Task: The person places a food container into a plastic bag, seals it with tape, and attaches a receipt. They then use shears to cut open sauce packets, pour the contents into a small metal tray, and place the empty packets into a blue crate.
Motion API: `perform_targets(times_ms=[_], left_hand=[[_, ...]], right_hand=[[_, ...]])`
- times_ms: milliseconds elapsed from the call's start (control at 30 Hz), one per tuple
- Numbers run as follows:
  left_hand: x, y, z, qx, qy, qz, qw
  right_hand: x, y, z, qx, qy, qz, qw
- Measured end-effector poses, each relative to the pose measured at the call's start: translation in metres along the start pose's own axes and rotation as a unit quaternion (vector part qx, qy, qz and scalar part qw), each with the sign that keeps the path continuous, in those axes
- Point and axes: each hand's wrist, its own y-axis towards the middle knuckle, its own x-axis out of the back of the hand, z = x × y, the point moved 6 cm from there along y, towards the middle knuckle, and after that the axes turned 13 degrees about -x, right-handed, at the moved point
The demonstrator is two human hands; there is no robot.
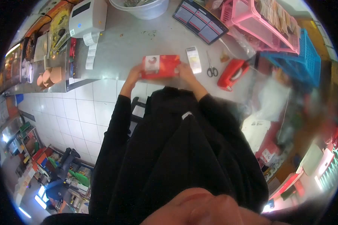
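Note:
A red packet (167, 66) with a white printed patch on its left part is held level at the near edge of the metal counter. My left hand (135, 73) grips its left end, and my right hand (185, 71) closes on its right end. Just right of my right hand lies a white printed slip (193, 60). Beyond the slip are black-handled scissors (212, 71) and a red tape dispenser (233, 75).
A white label printer (88, 18) with a hanging paper strip (91, 57) stands at the back left. A pale bowl (146, 11), a tablet (199, 21), a pink basket (248, 26) and a blue basket (308, 56) line the back and right. Another person (56, 191) is far at lower left.

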Motion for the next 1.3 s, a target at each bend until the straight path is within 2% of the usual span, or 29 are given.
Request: perform_targets(times_ms=[33,67,100,133,167,200,233,267,300,333,367,400,433,467,533,633,700,800,867,900,967,1000,1033,1067,1100,1167,1200,1267,1300], left_hand=[[-0.002,0.005,0.003,-0.020,0.059,0.046,0.997],[-0.010,0.003,-0.002,-0.018,0.061,0.049,0.997],[-0.022,0.001,-0.022,-0.095,0.185,0.041,0.977],[-0.026,0.003,-0.023,-0.132,0.246,0.040,0.959],[-0.030,0.004,-0.024,-0.167,0.307,0.035,0.936],[-0.035,-0.001,-0.032,-0.280,0.386,0.005,0.879],[-0.039,-0.005,-0.043,-0.393,0.455,-0.028,0.799],[-0.033,0.001,-0.045,-0.390,0.495,-0.031,0.776],[-0.035,-0.002,-0.072,-0.386,0.534,-0.034,0.752],[-0.041,-0.002,-0.090,-0.447,0.510,0.071,0.731],[-0.049,-0.004,-0.100,-0.503,0.478,0.175,0.698],[-0.050,-0.002,-0.106,-0.502,0.478,0.176,0.699],[-0.059,-0.001,-0.100,-0.476,0.498,0.241,0.684],[-0.066,-0.003,-0.092,-0.448,0.514,0.306,0.664],[-0.067,-0.004,-0.091,-0.444,0.521,0.322,0.654],[-0.068,-0.007,-0.084,-0.425,0.544,0.335,0.641],[-0.066,-0.009,-0.076,-0.409,0.561,0.332,0.639],[-0.064,-0.011,-0.060,-0.424,0.583,0.334,0.608],[-0.060,-0.009,-0.052,-0.428,0.638,0.301,0.564],[-0.060,-0.010,-0.049,-0.427,0.638,0.302,0.565],[-0.063,-0.015,-0.051,-0.462,0.554,0.276,0.636],[-0.068,-0.016,-0.048,-0.463,0.554,0.277,0.634],[-0.072,-0.016,-0.048,-0.466,0.558,0.234,0.645],[-0.074,-0.015,-0.049,-0.468,0.561,0.189,0.656],[-0.078,-0.016,-0.050,-0.470,0.560,0.190,0.656],[-0.078,-0.012,-0.056,-0.415,0.651,0.098,0.627],[-0.086,-0.014,-0.064,-0.422,0.648,0.105,0.625],[-0.096,-0.002,-0.077,-0.316,0.645,0.127,0.684],[-0.105,0.002,-0.077,-0.326,0.640,0.133,0.683]], right_hand=[[-0.007,0.000,0.003,0.042,-0.101,-0.018,0.994],[-0.014,-0.001,0.006,0.086,-0.199,-0.043,0.975],[-0.007,-0.020,0.027,0.015,-0.139,-0.089,0.986],[0.002,-0.033,0.038,-0.055,-0.079,-0.135,0.986],[0.002,-0.036,0.036,-0.059,-0.077,-0.134,0.986],[0.002,-0.043,0.037,-0.022,-0.079,-0.150,0.985],[0.006,-0.045,0.044,0.021,-0.082,-0.169,0.982],[0.011,-0.040,0.048,0.025,-0.080,-0.172,0.982],[0.015,-0.043,0.060,0.088,-0.137,-0.185,0.969],[0.017,-0.047,0.072,0.150,-0.192,-0.197,0.950],[0.024,-0.051,0.084,0.151,-0.191,-0.198,0.949],[0.020,-0.060,0.100,0.209,-0.295,-0.153,0.920],[0.011,-0.068,0.107,0.263,-0.395,-0.103,0.874],[0.011,-0.070,0.107,0.260,-0.395,-0.101,0.875],[0.008,-0.063,0.107,0.262,-0.431,-0.039,0.863],[0.008,-0.059,0.110,0.315,-0.354,0.012,0.881],[0.008,-0.060,0.105,0.336,-0.367,0.010,0.868],[0.008,-0.060,0.098,0.358,-0.373,0.022,0.856],[0.004,-0.059,0.088,0.358,-0.364,0.038,0.859],[0.003,-0.060,0.086,0.365,-0.400,0.011,0.841],[0.002,-0.065,0.083,0.372,-0.434,-0.018,0.821],[0.007,-0.076,0.089,0.372,-0.359,-0.022,0.855],[0.007,-0.076,0.089,0.370,-0.322,-0.025,0.871],[0.008,-0.078,0.091,0.369,-0.283,-0.027,0.885],[0.002,-0.069,0.083,0.366,-0.303,-0.068,0.877],[-0.001,-0.059,0.080,0.358,-0.324,-0.113,0.869],[-0.001,-0.058,0.081,0.359,-0.319,-0.108,0.871],[0.015,-0.063,0.081,0.353,-0.320,-0.115,0.872],[0.032,-0.071,0.082,0.331,-0.242,-0.103,0.906]])
